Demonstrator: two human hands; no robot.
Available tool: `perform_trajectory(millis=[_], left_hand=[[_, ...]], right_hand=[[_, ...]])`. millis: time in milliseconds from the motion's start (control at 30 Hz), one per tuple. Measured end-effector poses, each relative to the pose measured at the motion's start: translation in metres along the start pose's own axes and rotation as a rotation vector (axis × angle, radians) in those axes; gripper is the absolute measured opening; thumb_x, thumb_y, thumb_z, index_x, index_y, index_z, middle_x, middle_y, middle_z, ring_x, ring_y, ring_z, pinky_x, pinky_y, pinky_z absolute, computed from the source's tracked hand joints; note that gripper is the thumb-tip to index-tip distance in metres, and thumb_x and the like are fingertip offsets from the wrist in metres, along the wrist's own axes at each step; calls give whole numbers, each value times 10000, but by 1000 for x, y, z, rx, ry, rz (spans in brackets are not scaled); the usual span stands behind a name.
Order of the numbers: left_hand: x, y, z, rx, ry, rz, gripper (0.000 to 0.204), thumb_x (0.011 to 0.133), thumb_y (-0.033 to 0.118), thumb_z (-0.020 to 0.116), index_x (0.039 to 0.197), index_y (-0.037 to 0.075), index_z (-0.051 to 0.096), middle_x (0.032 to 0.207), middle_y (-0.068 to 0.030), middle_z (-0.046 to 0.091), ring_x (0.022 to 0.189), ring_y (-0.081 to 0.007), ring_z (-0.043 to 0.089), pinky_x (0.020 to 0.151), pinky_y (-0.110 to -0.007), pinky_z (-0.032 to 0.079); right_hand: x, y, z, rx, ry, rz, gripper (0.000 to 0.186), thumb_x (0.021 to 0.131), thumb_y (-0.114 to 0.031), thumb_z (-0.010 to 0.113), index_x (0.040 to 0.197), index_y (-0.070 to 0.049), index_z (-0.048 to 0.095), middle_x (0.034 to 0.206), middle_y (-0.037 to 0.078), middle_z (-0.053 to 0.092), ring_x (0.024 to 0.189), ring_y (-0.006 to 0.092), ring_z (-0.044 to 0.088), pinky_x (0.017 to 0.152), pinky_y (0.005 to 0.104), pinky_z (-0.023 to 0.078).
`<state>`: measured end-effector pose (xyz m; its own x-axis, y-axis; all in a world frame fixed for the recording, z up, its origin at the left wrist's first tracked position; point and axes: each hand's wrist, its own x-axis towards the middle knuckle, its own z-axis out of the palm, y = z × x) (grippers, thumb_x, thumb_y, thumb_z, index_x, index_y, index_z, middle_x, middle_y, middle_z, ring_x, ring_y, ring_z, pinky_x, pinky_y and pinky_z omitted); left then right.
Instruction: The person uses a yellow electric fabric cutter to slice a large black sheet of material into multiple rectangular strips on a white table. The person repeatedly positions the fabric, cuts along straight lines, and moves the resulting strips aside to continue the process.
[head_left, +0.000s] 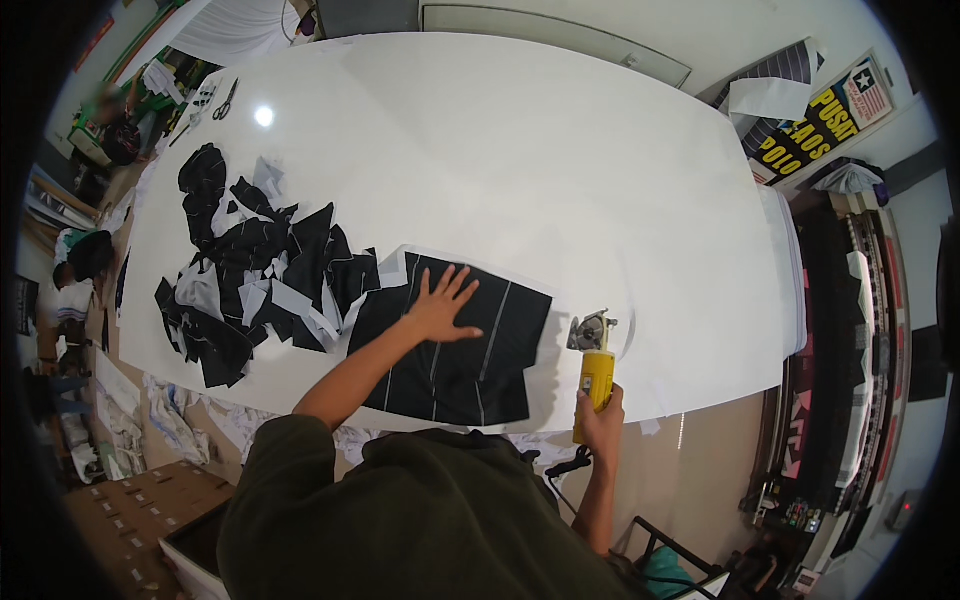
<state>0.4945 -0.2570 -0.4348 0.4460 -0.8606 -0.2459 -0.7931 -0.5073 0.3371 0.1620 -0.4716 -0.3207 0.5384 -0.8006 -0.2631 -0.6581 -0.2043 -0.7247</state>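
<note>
I see black fabric panel (457,368), white-lined, notched right edge; left hand (440,308) spread flat atop, right hand (602,425) clasping yellow cutter (598,373).

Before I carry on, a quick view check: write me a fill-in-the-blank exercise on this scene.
The handheld metal-headed cutter in the bare right hand has a body coloured ____.
The bare left hand lies on the black fabric panel with white lines, palm facing ____.
The heap of black and pale fabric scraps lies to the ____ of that panel.
On the large white table, the dark scissors lie ____ from the person than the heap.

Missing words: yellow; down; left; farther.
</note>
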Motion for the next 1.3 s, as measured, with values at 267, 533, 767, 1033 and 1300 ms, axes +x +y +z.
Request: perform_trajectory(millis=[267, 533, 767, 1033, 1300], left_hand=[[65, -85, -52, 73, 241, -409, 1202, 856, 906, 455, 1693, 106, 129, 1752, -229, 5, 1606, -468, -22, 1196, -764, -23], [-3, -9, -13, 4, -74, -282, 1464, 618, 891, 737, 1700, 135, 102, 1756, -210, -43, 1596, -495, -67, 1174, -801, -2], [-40, -8, -7, 28, -76, -175, 1496, 560, 821, 822, 1693, 122, 139, 1756, -205, -12, 1603, -475, -41, 1182, -801, 9], [-45, -13, 1, 6, -8, -133, 1497, 533, 801, 839, 1690, 125, 171, 1758, -199, 10, 1604, -472, -27, 1181, -801, -1], [-46, -15, 4, -8, 9, -137, 1512, 513, 818, 834, 1688, 127, 180, 1758, -197, 14, 1607, -463, -26, 1177, -806, -7]], right_hand=[[-11, -9, 3, -98, -39, -58, 611, 903, -235, 754, 1343, 81, 471, 1072, 357, 700, 993, 501, 714, 870, 499, 566], [-52, 7, 17, -345, -193, -149, 618, 909, -253, 747, 1364, 47, 455, 1163, 332, 672, 1041, 527, 671, 852, 557, 554], [-87, 40, 28, -434, -257, -197, 613, 926, -243, 732, 1365, 35, 406, 1154, 322, 625, 971, 545, 651, 792, 590, 539], [-51, 19, 54, -386, -235, -252, 540, 946, -223, 709, 1306, 42, 407, 1119, 346, 618, 981, 561, 641, 803, 584, 544], [-38, 11, 59, -401, -222, -291, 530, 942, -222, 714, 1284, 53, 417, 1105, 339, 620, 983, 549, 648, 799, 567, 551]])
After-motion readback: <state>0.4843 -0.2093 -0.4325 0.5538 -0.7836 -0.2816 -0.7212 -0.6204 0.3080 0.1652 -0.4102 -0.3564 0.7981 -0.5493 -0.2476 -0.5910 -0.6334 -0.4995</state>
